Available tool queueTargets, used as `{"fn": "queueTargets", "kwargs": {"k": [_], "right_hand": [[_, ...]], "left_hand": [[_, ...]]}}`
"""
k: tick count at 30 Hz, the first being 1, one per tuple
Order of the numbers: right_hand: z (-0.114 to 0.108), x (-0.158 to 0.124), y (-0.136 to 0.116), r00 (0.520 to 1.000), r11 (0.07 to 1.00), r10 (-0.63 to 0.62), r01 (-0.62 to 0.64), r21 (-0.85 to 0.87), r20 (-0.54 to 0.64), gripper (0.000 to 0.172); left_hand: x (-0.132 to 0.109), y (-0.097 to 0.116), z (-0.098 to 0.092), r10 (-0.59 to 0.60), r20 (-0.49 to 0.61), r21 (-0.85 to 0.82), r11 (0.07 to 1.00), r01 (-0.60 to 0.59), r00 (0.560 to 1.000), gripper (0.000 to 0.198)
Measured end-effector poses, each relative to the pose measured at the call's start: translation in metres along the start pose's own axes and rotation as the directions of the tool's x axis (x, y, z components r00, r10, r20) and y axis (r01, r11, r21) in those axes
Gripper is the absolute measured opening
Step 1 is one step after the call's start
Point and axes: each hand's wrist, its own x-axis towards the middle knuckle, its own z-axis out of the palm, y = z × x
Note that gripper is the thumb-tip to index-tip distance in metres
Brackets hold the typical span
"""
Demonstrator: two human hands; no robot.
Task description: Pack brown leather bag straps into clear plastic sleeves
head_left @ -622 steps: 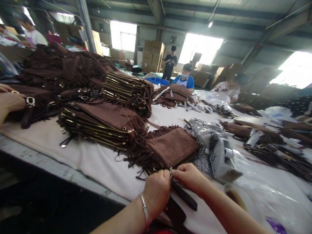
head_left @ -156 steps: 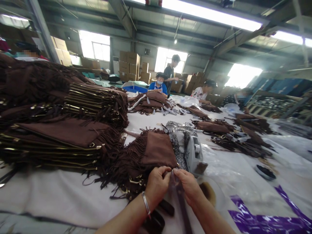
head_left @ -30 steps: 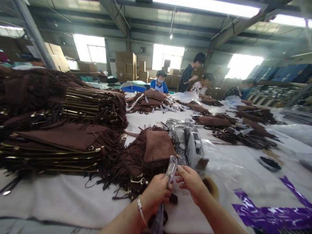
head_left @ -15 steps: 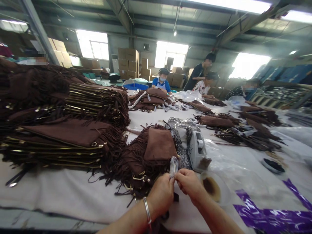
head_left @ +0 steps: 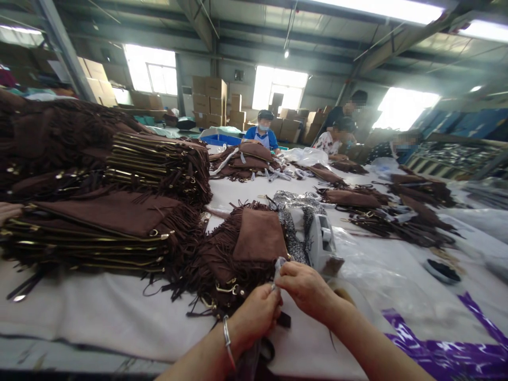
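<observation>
Hands together over the desk (head_left: 130, 312), both are clamped on one plastic-sheathed strap (head_left: 280, 264): the left hand (head_left: 259, 311) is fisted round it lower down, and the right hand (head_left: 304, 284) pinches just above, toward one o'clock.

Seen from the head camera, the only view, the change lies in the right hand. A second ago it stood apart with its fingers loose beside the sheathed end; half a second ago it pinched low, against the left; now it grips higher, covering most of that clear end so that only its tip shows. What the fingers cover cannot be seen. I judge this to mean that the plastic is being tightened or smoothed over the strap end, with that work not yet finished.

From the hands, a brown fringed pouch (head_left: 260, 235) lies at eleven o'clock, just beyond the strap's tip, and looks unmoved. A white tape dispenser (head_left: 322, 243) stands at two o'clock. Between nine and ten lies a stack of zipped pouches (head_left: 99, 217). At its far-left end, at nine o'clock, another person's hand (head_left: 8, 211) has come into view. Purple printed plastic (head_left: 456, 355) lies between three and four o'clock.
</observation>
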Motion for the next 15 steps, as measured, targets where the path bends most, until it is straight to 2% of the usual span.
{"fn": "queueTargets", "kwargs": {"k": [3, 5, 7, 9, 10, 12, 15], "right_hand": [[0.001, 0.001, 0.0, 1.0, 0.993, -0.008, 0.006, 0.121, 0.01, 0.03], [0.001, 0.0, 0.0, 0.999, 0.987, 0.005, -0.01, 0.158, 0.033, 0.028], [0.001, 0.0, -0.001, 0.999, 0.99, 0.025, -0.03, 0.138, 0.041, 0.023], [0.002, 0.001, -0.001, 0.998, 0.996, 0.047, -0.049, 0.076, 0.035, 0.019], [0.003, 0.001, -0.002, 0.998, 0.998, 0.056, -0.057, 0.038, 0.031, 0.017], [0.006, 0.003, -0.004, 0.997, 0.997, 0.07, -0.069, -0.033, 0.021, 0.015], [0.01, 0.001, -0.011, 0.997, 0.993, 0.082, -0.081, -0.09, 0.009, 0.017]], "left_hand": [[0.0, -0.001, -0.003, -0.038, 0.023, -0.022, 0.999, 0.039, 0.999, 0.046], [0.001, -0.003, -0.003, -0.031, -0.006, 0.026, 0.999, 0.031, 0.999, 0.052], [0.002, -0.006, -0.002, 0.119, -0.102, 0.222, 0.971, -0.094, 0.988, 0.048], [0.003, -0.01, 0.0, 0.344, -0.168, 0.499, 0.838, -0.221, 0.924, 0.038], [0.004, -0.012, 0.0, 0.42, -0.175, 0.61, 0.756, -0.237, 0.89, 0.034], [0.005, -0.014, 0.001, 0.465, -0.169, 0.739, 0.643, -0.2, 0.869, 0.03], [0.008, -0.014, 0.0, 0.475, -0.115, 0.785, 0.581, -0.213, 0.872, 0.033]]}}
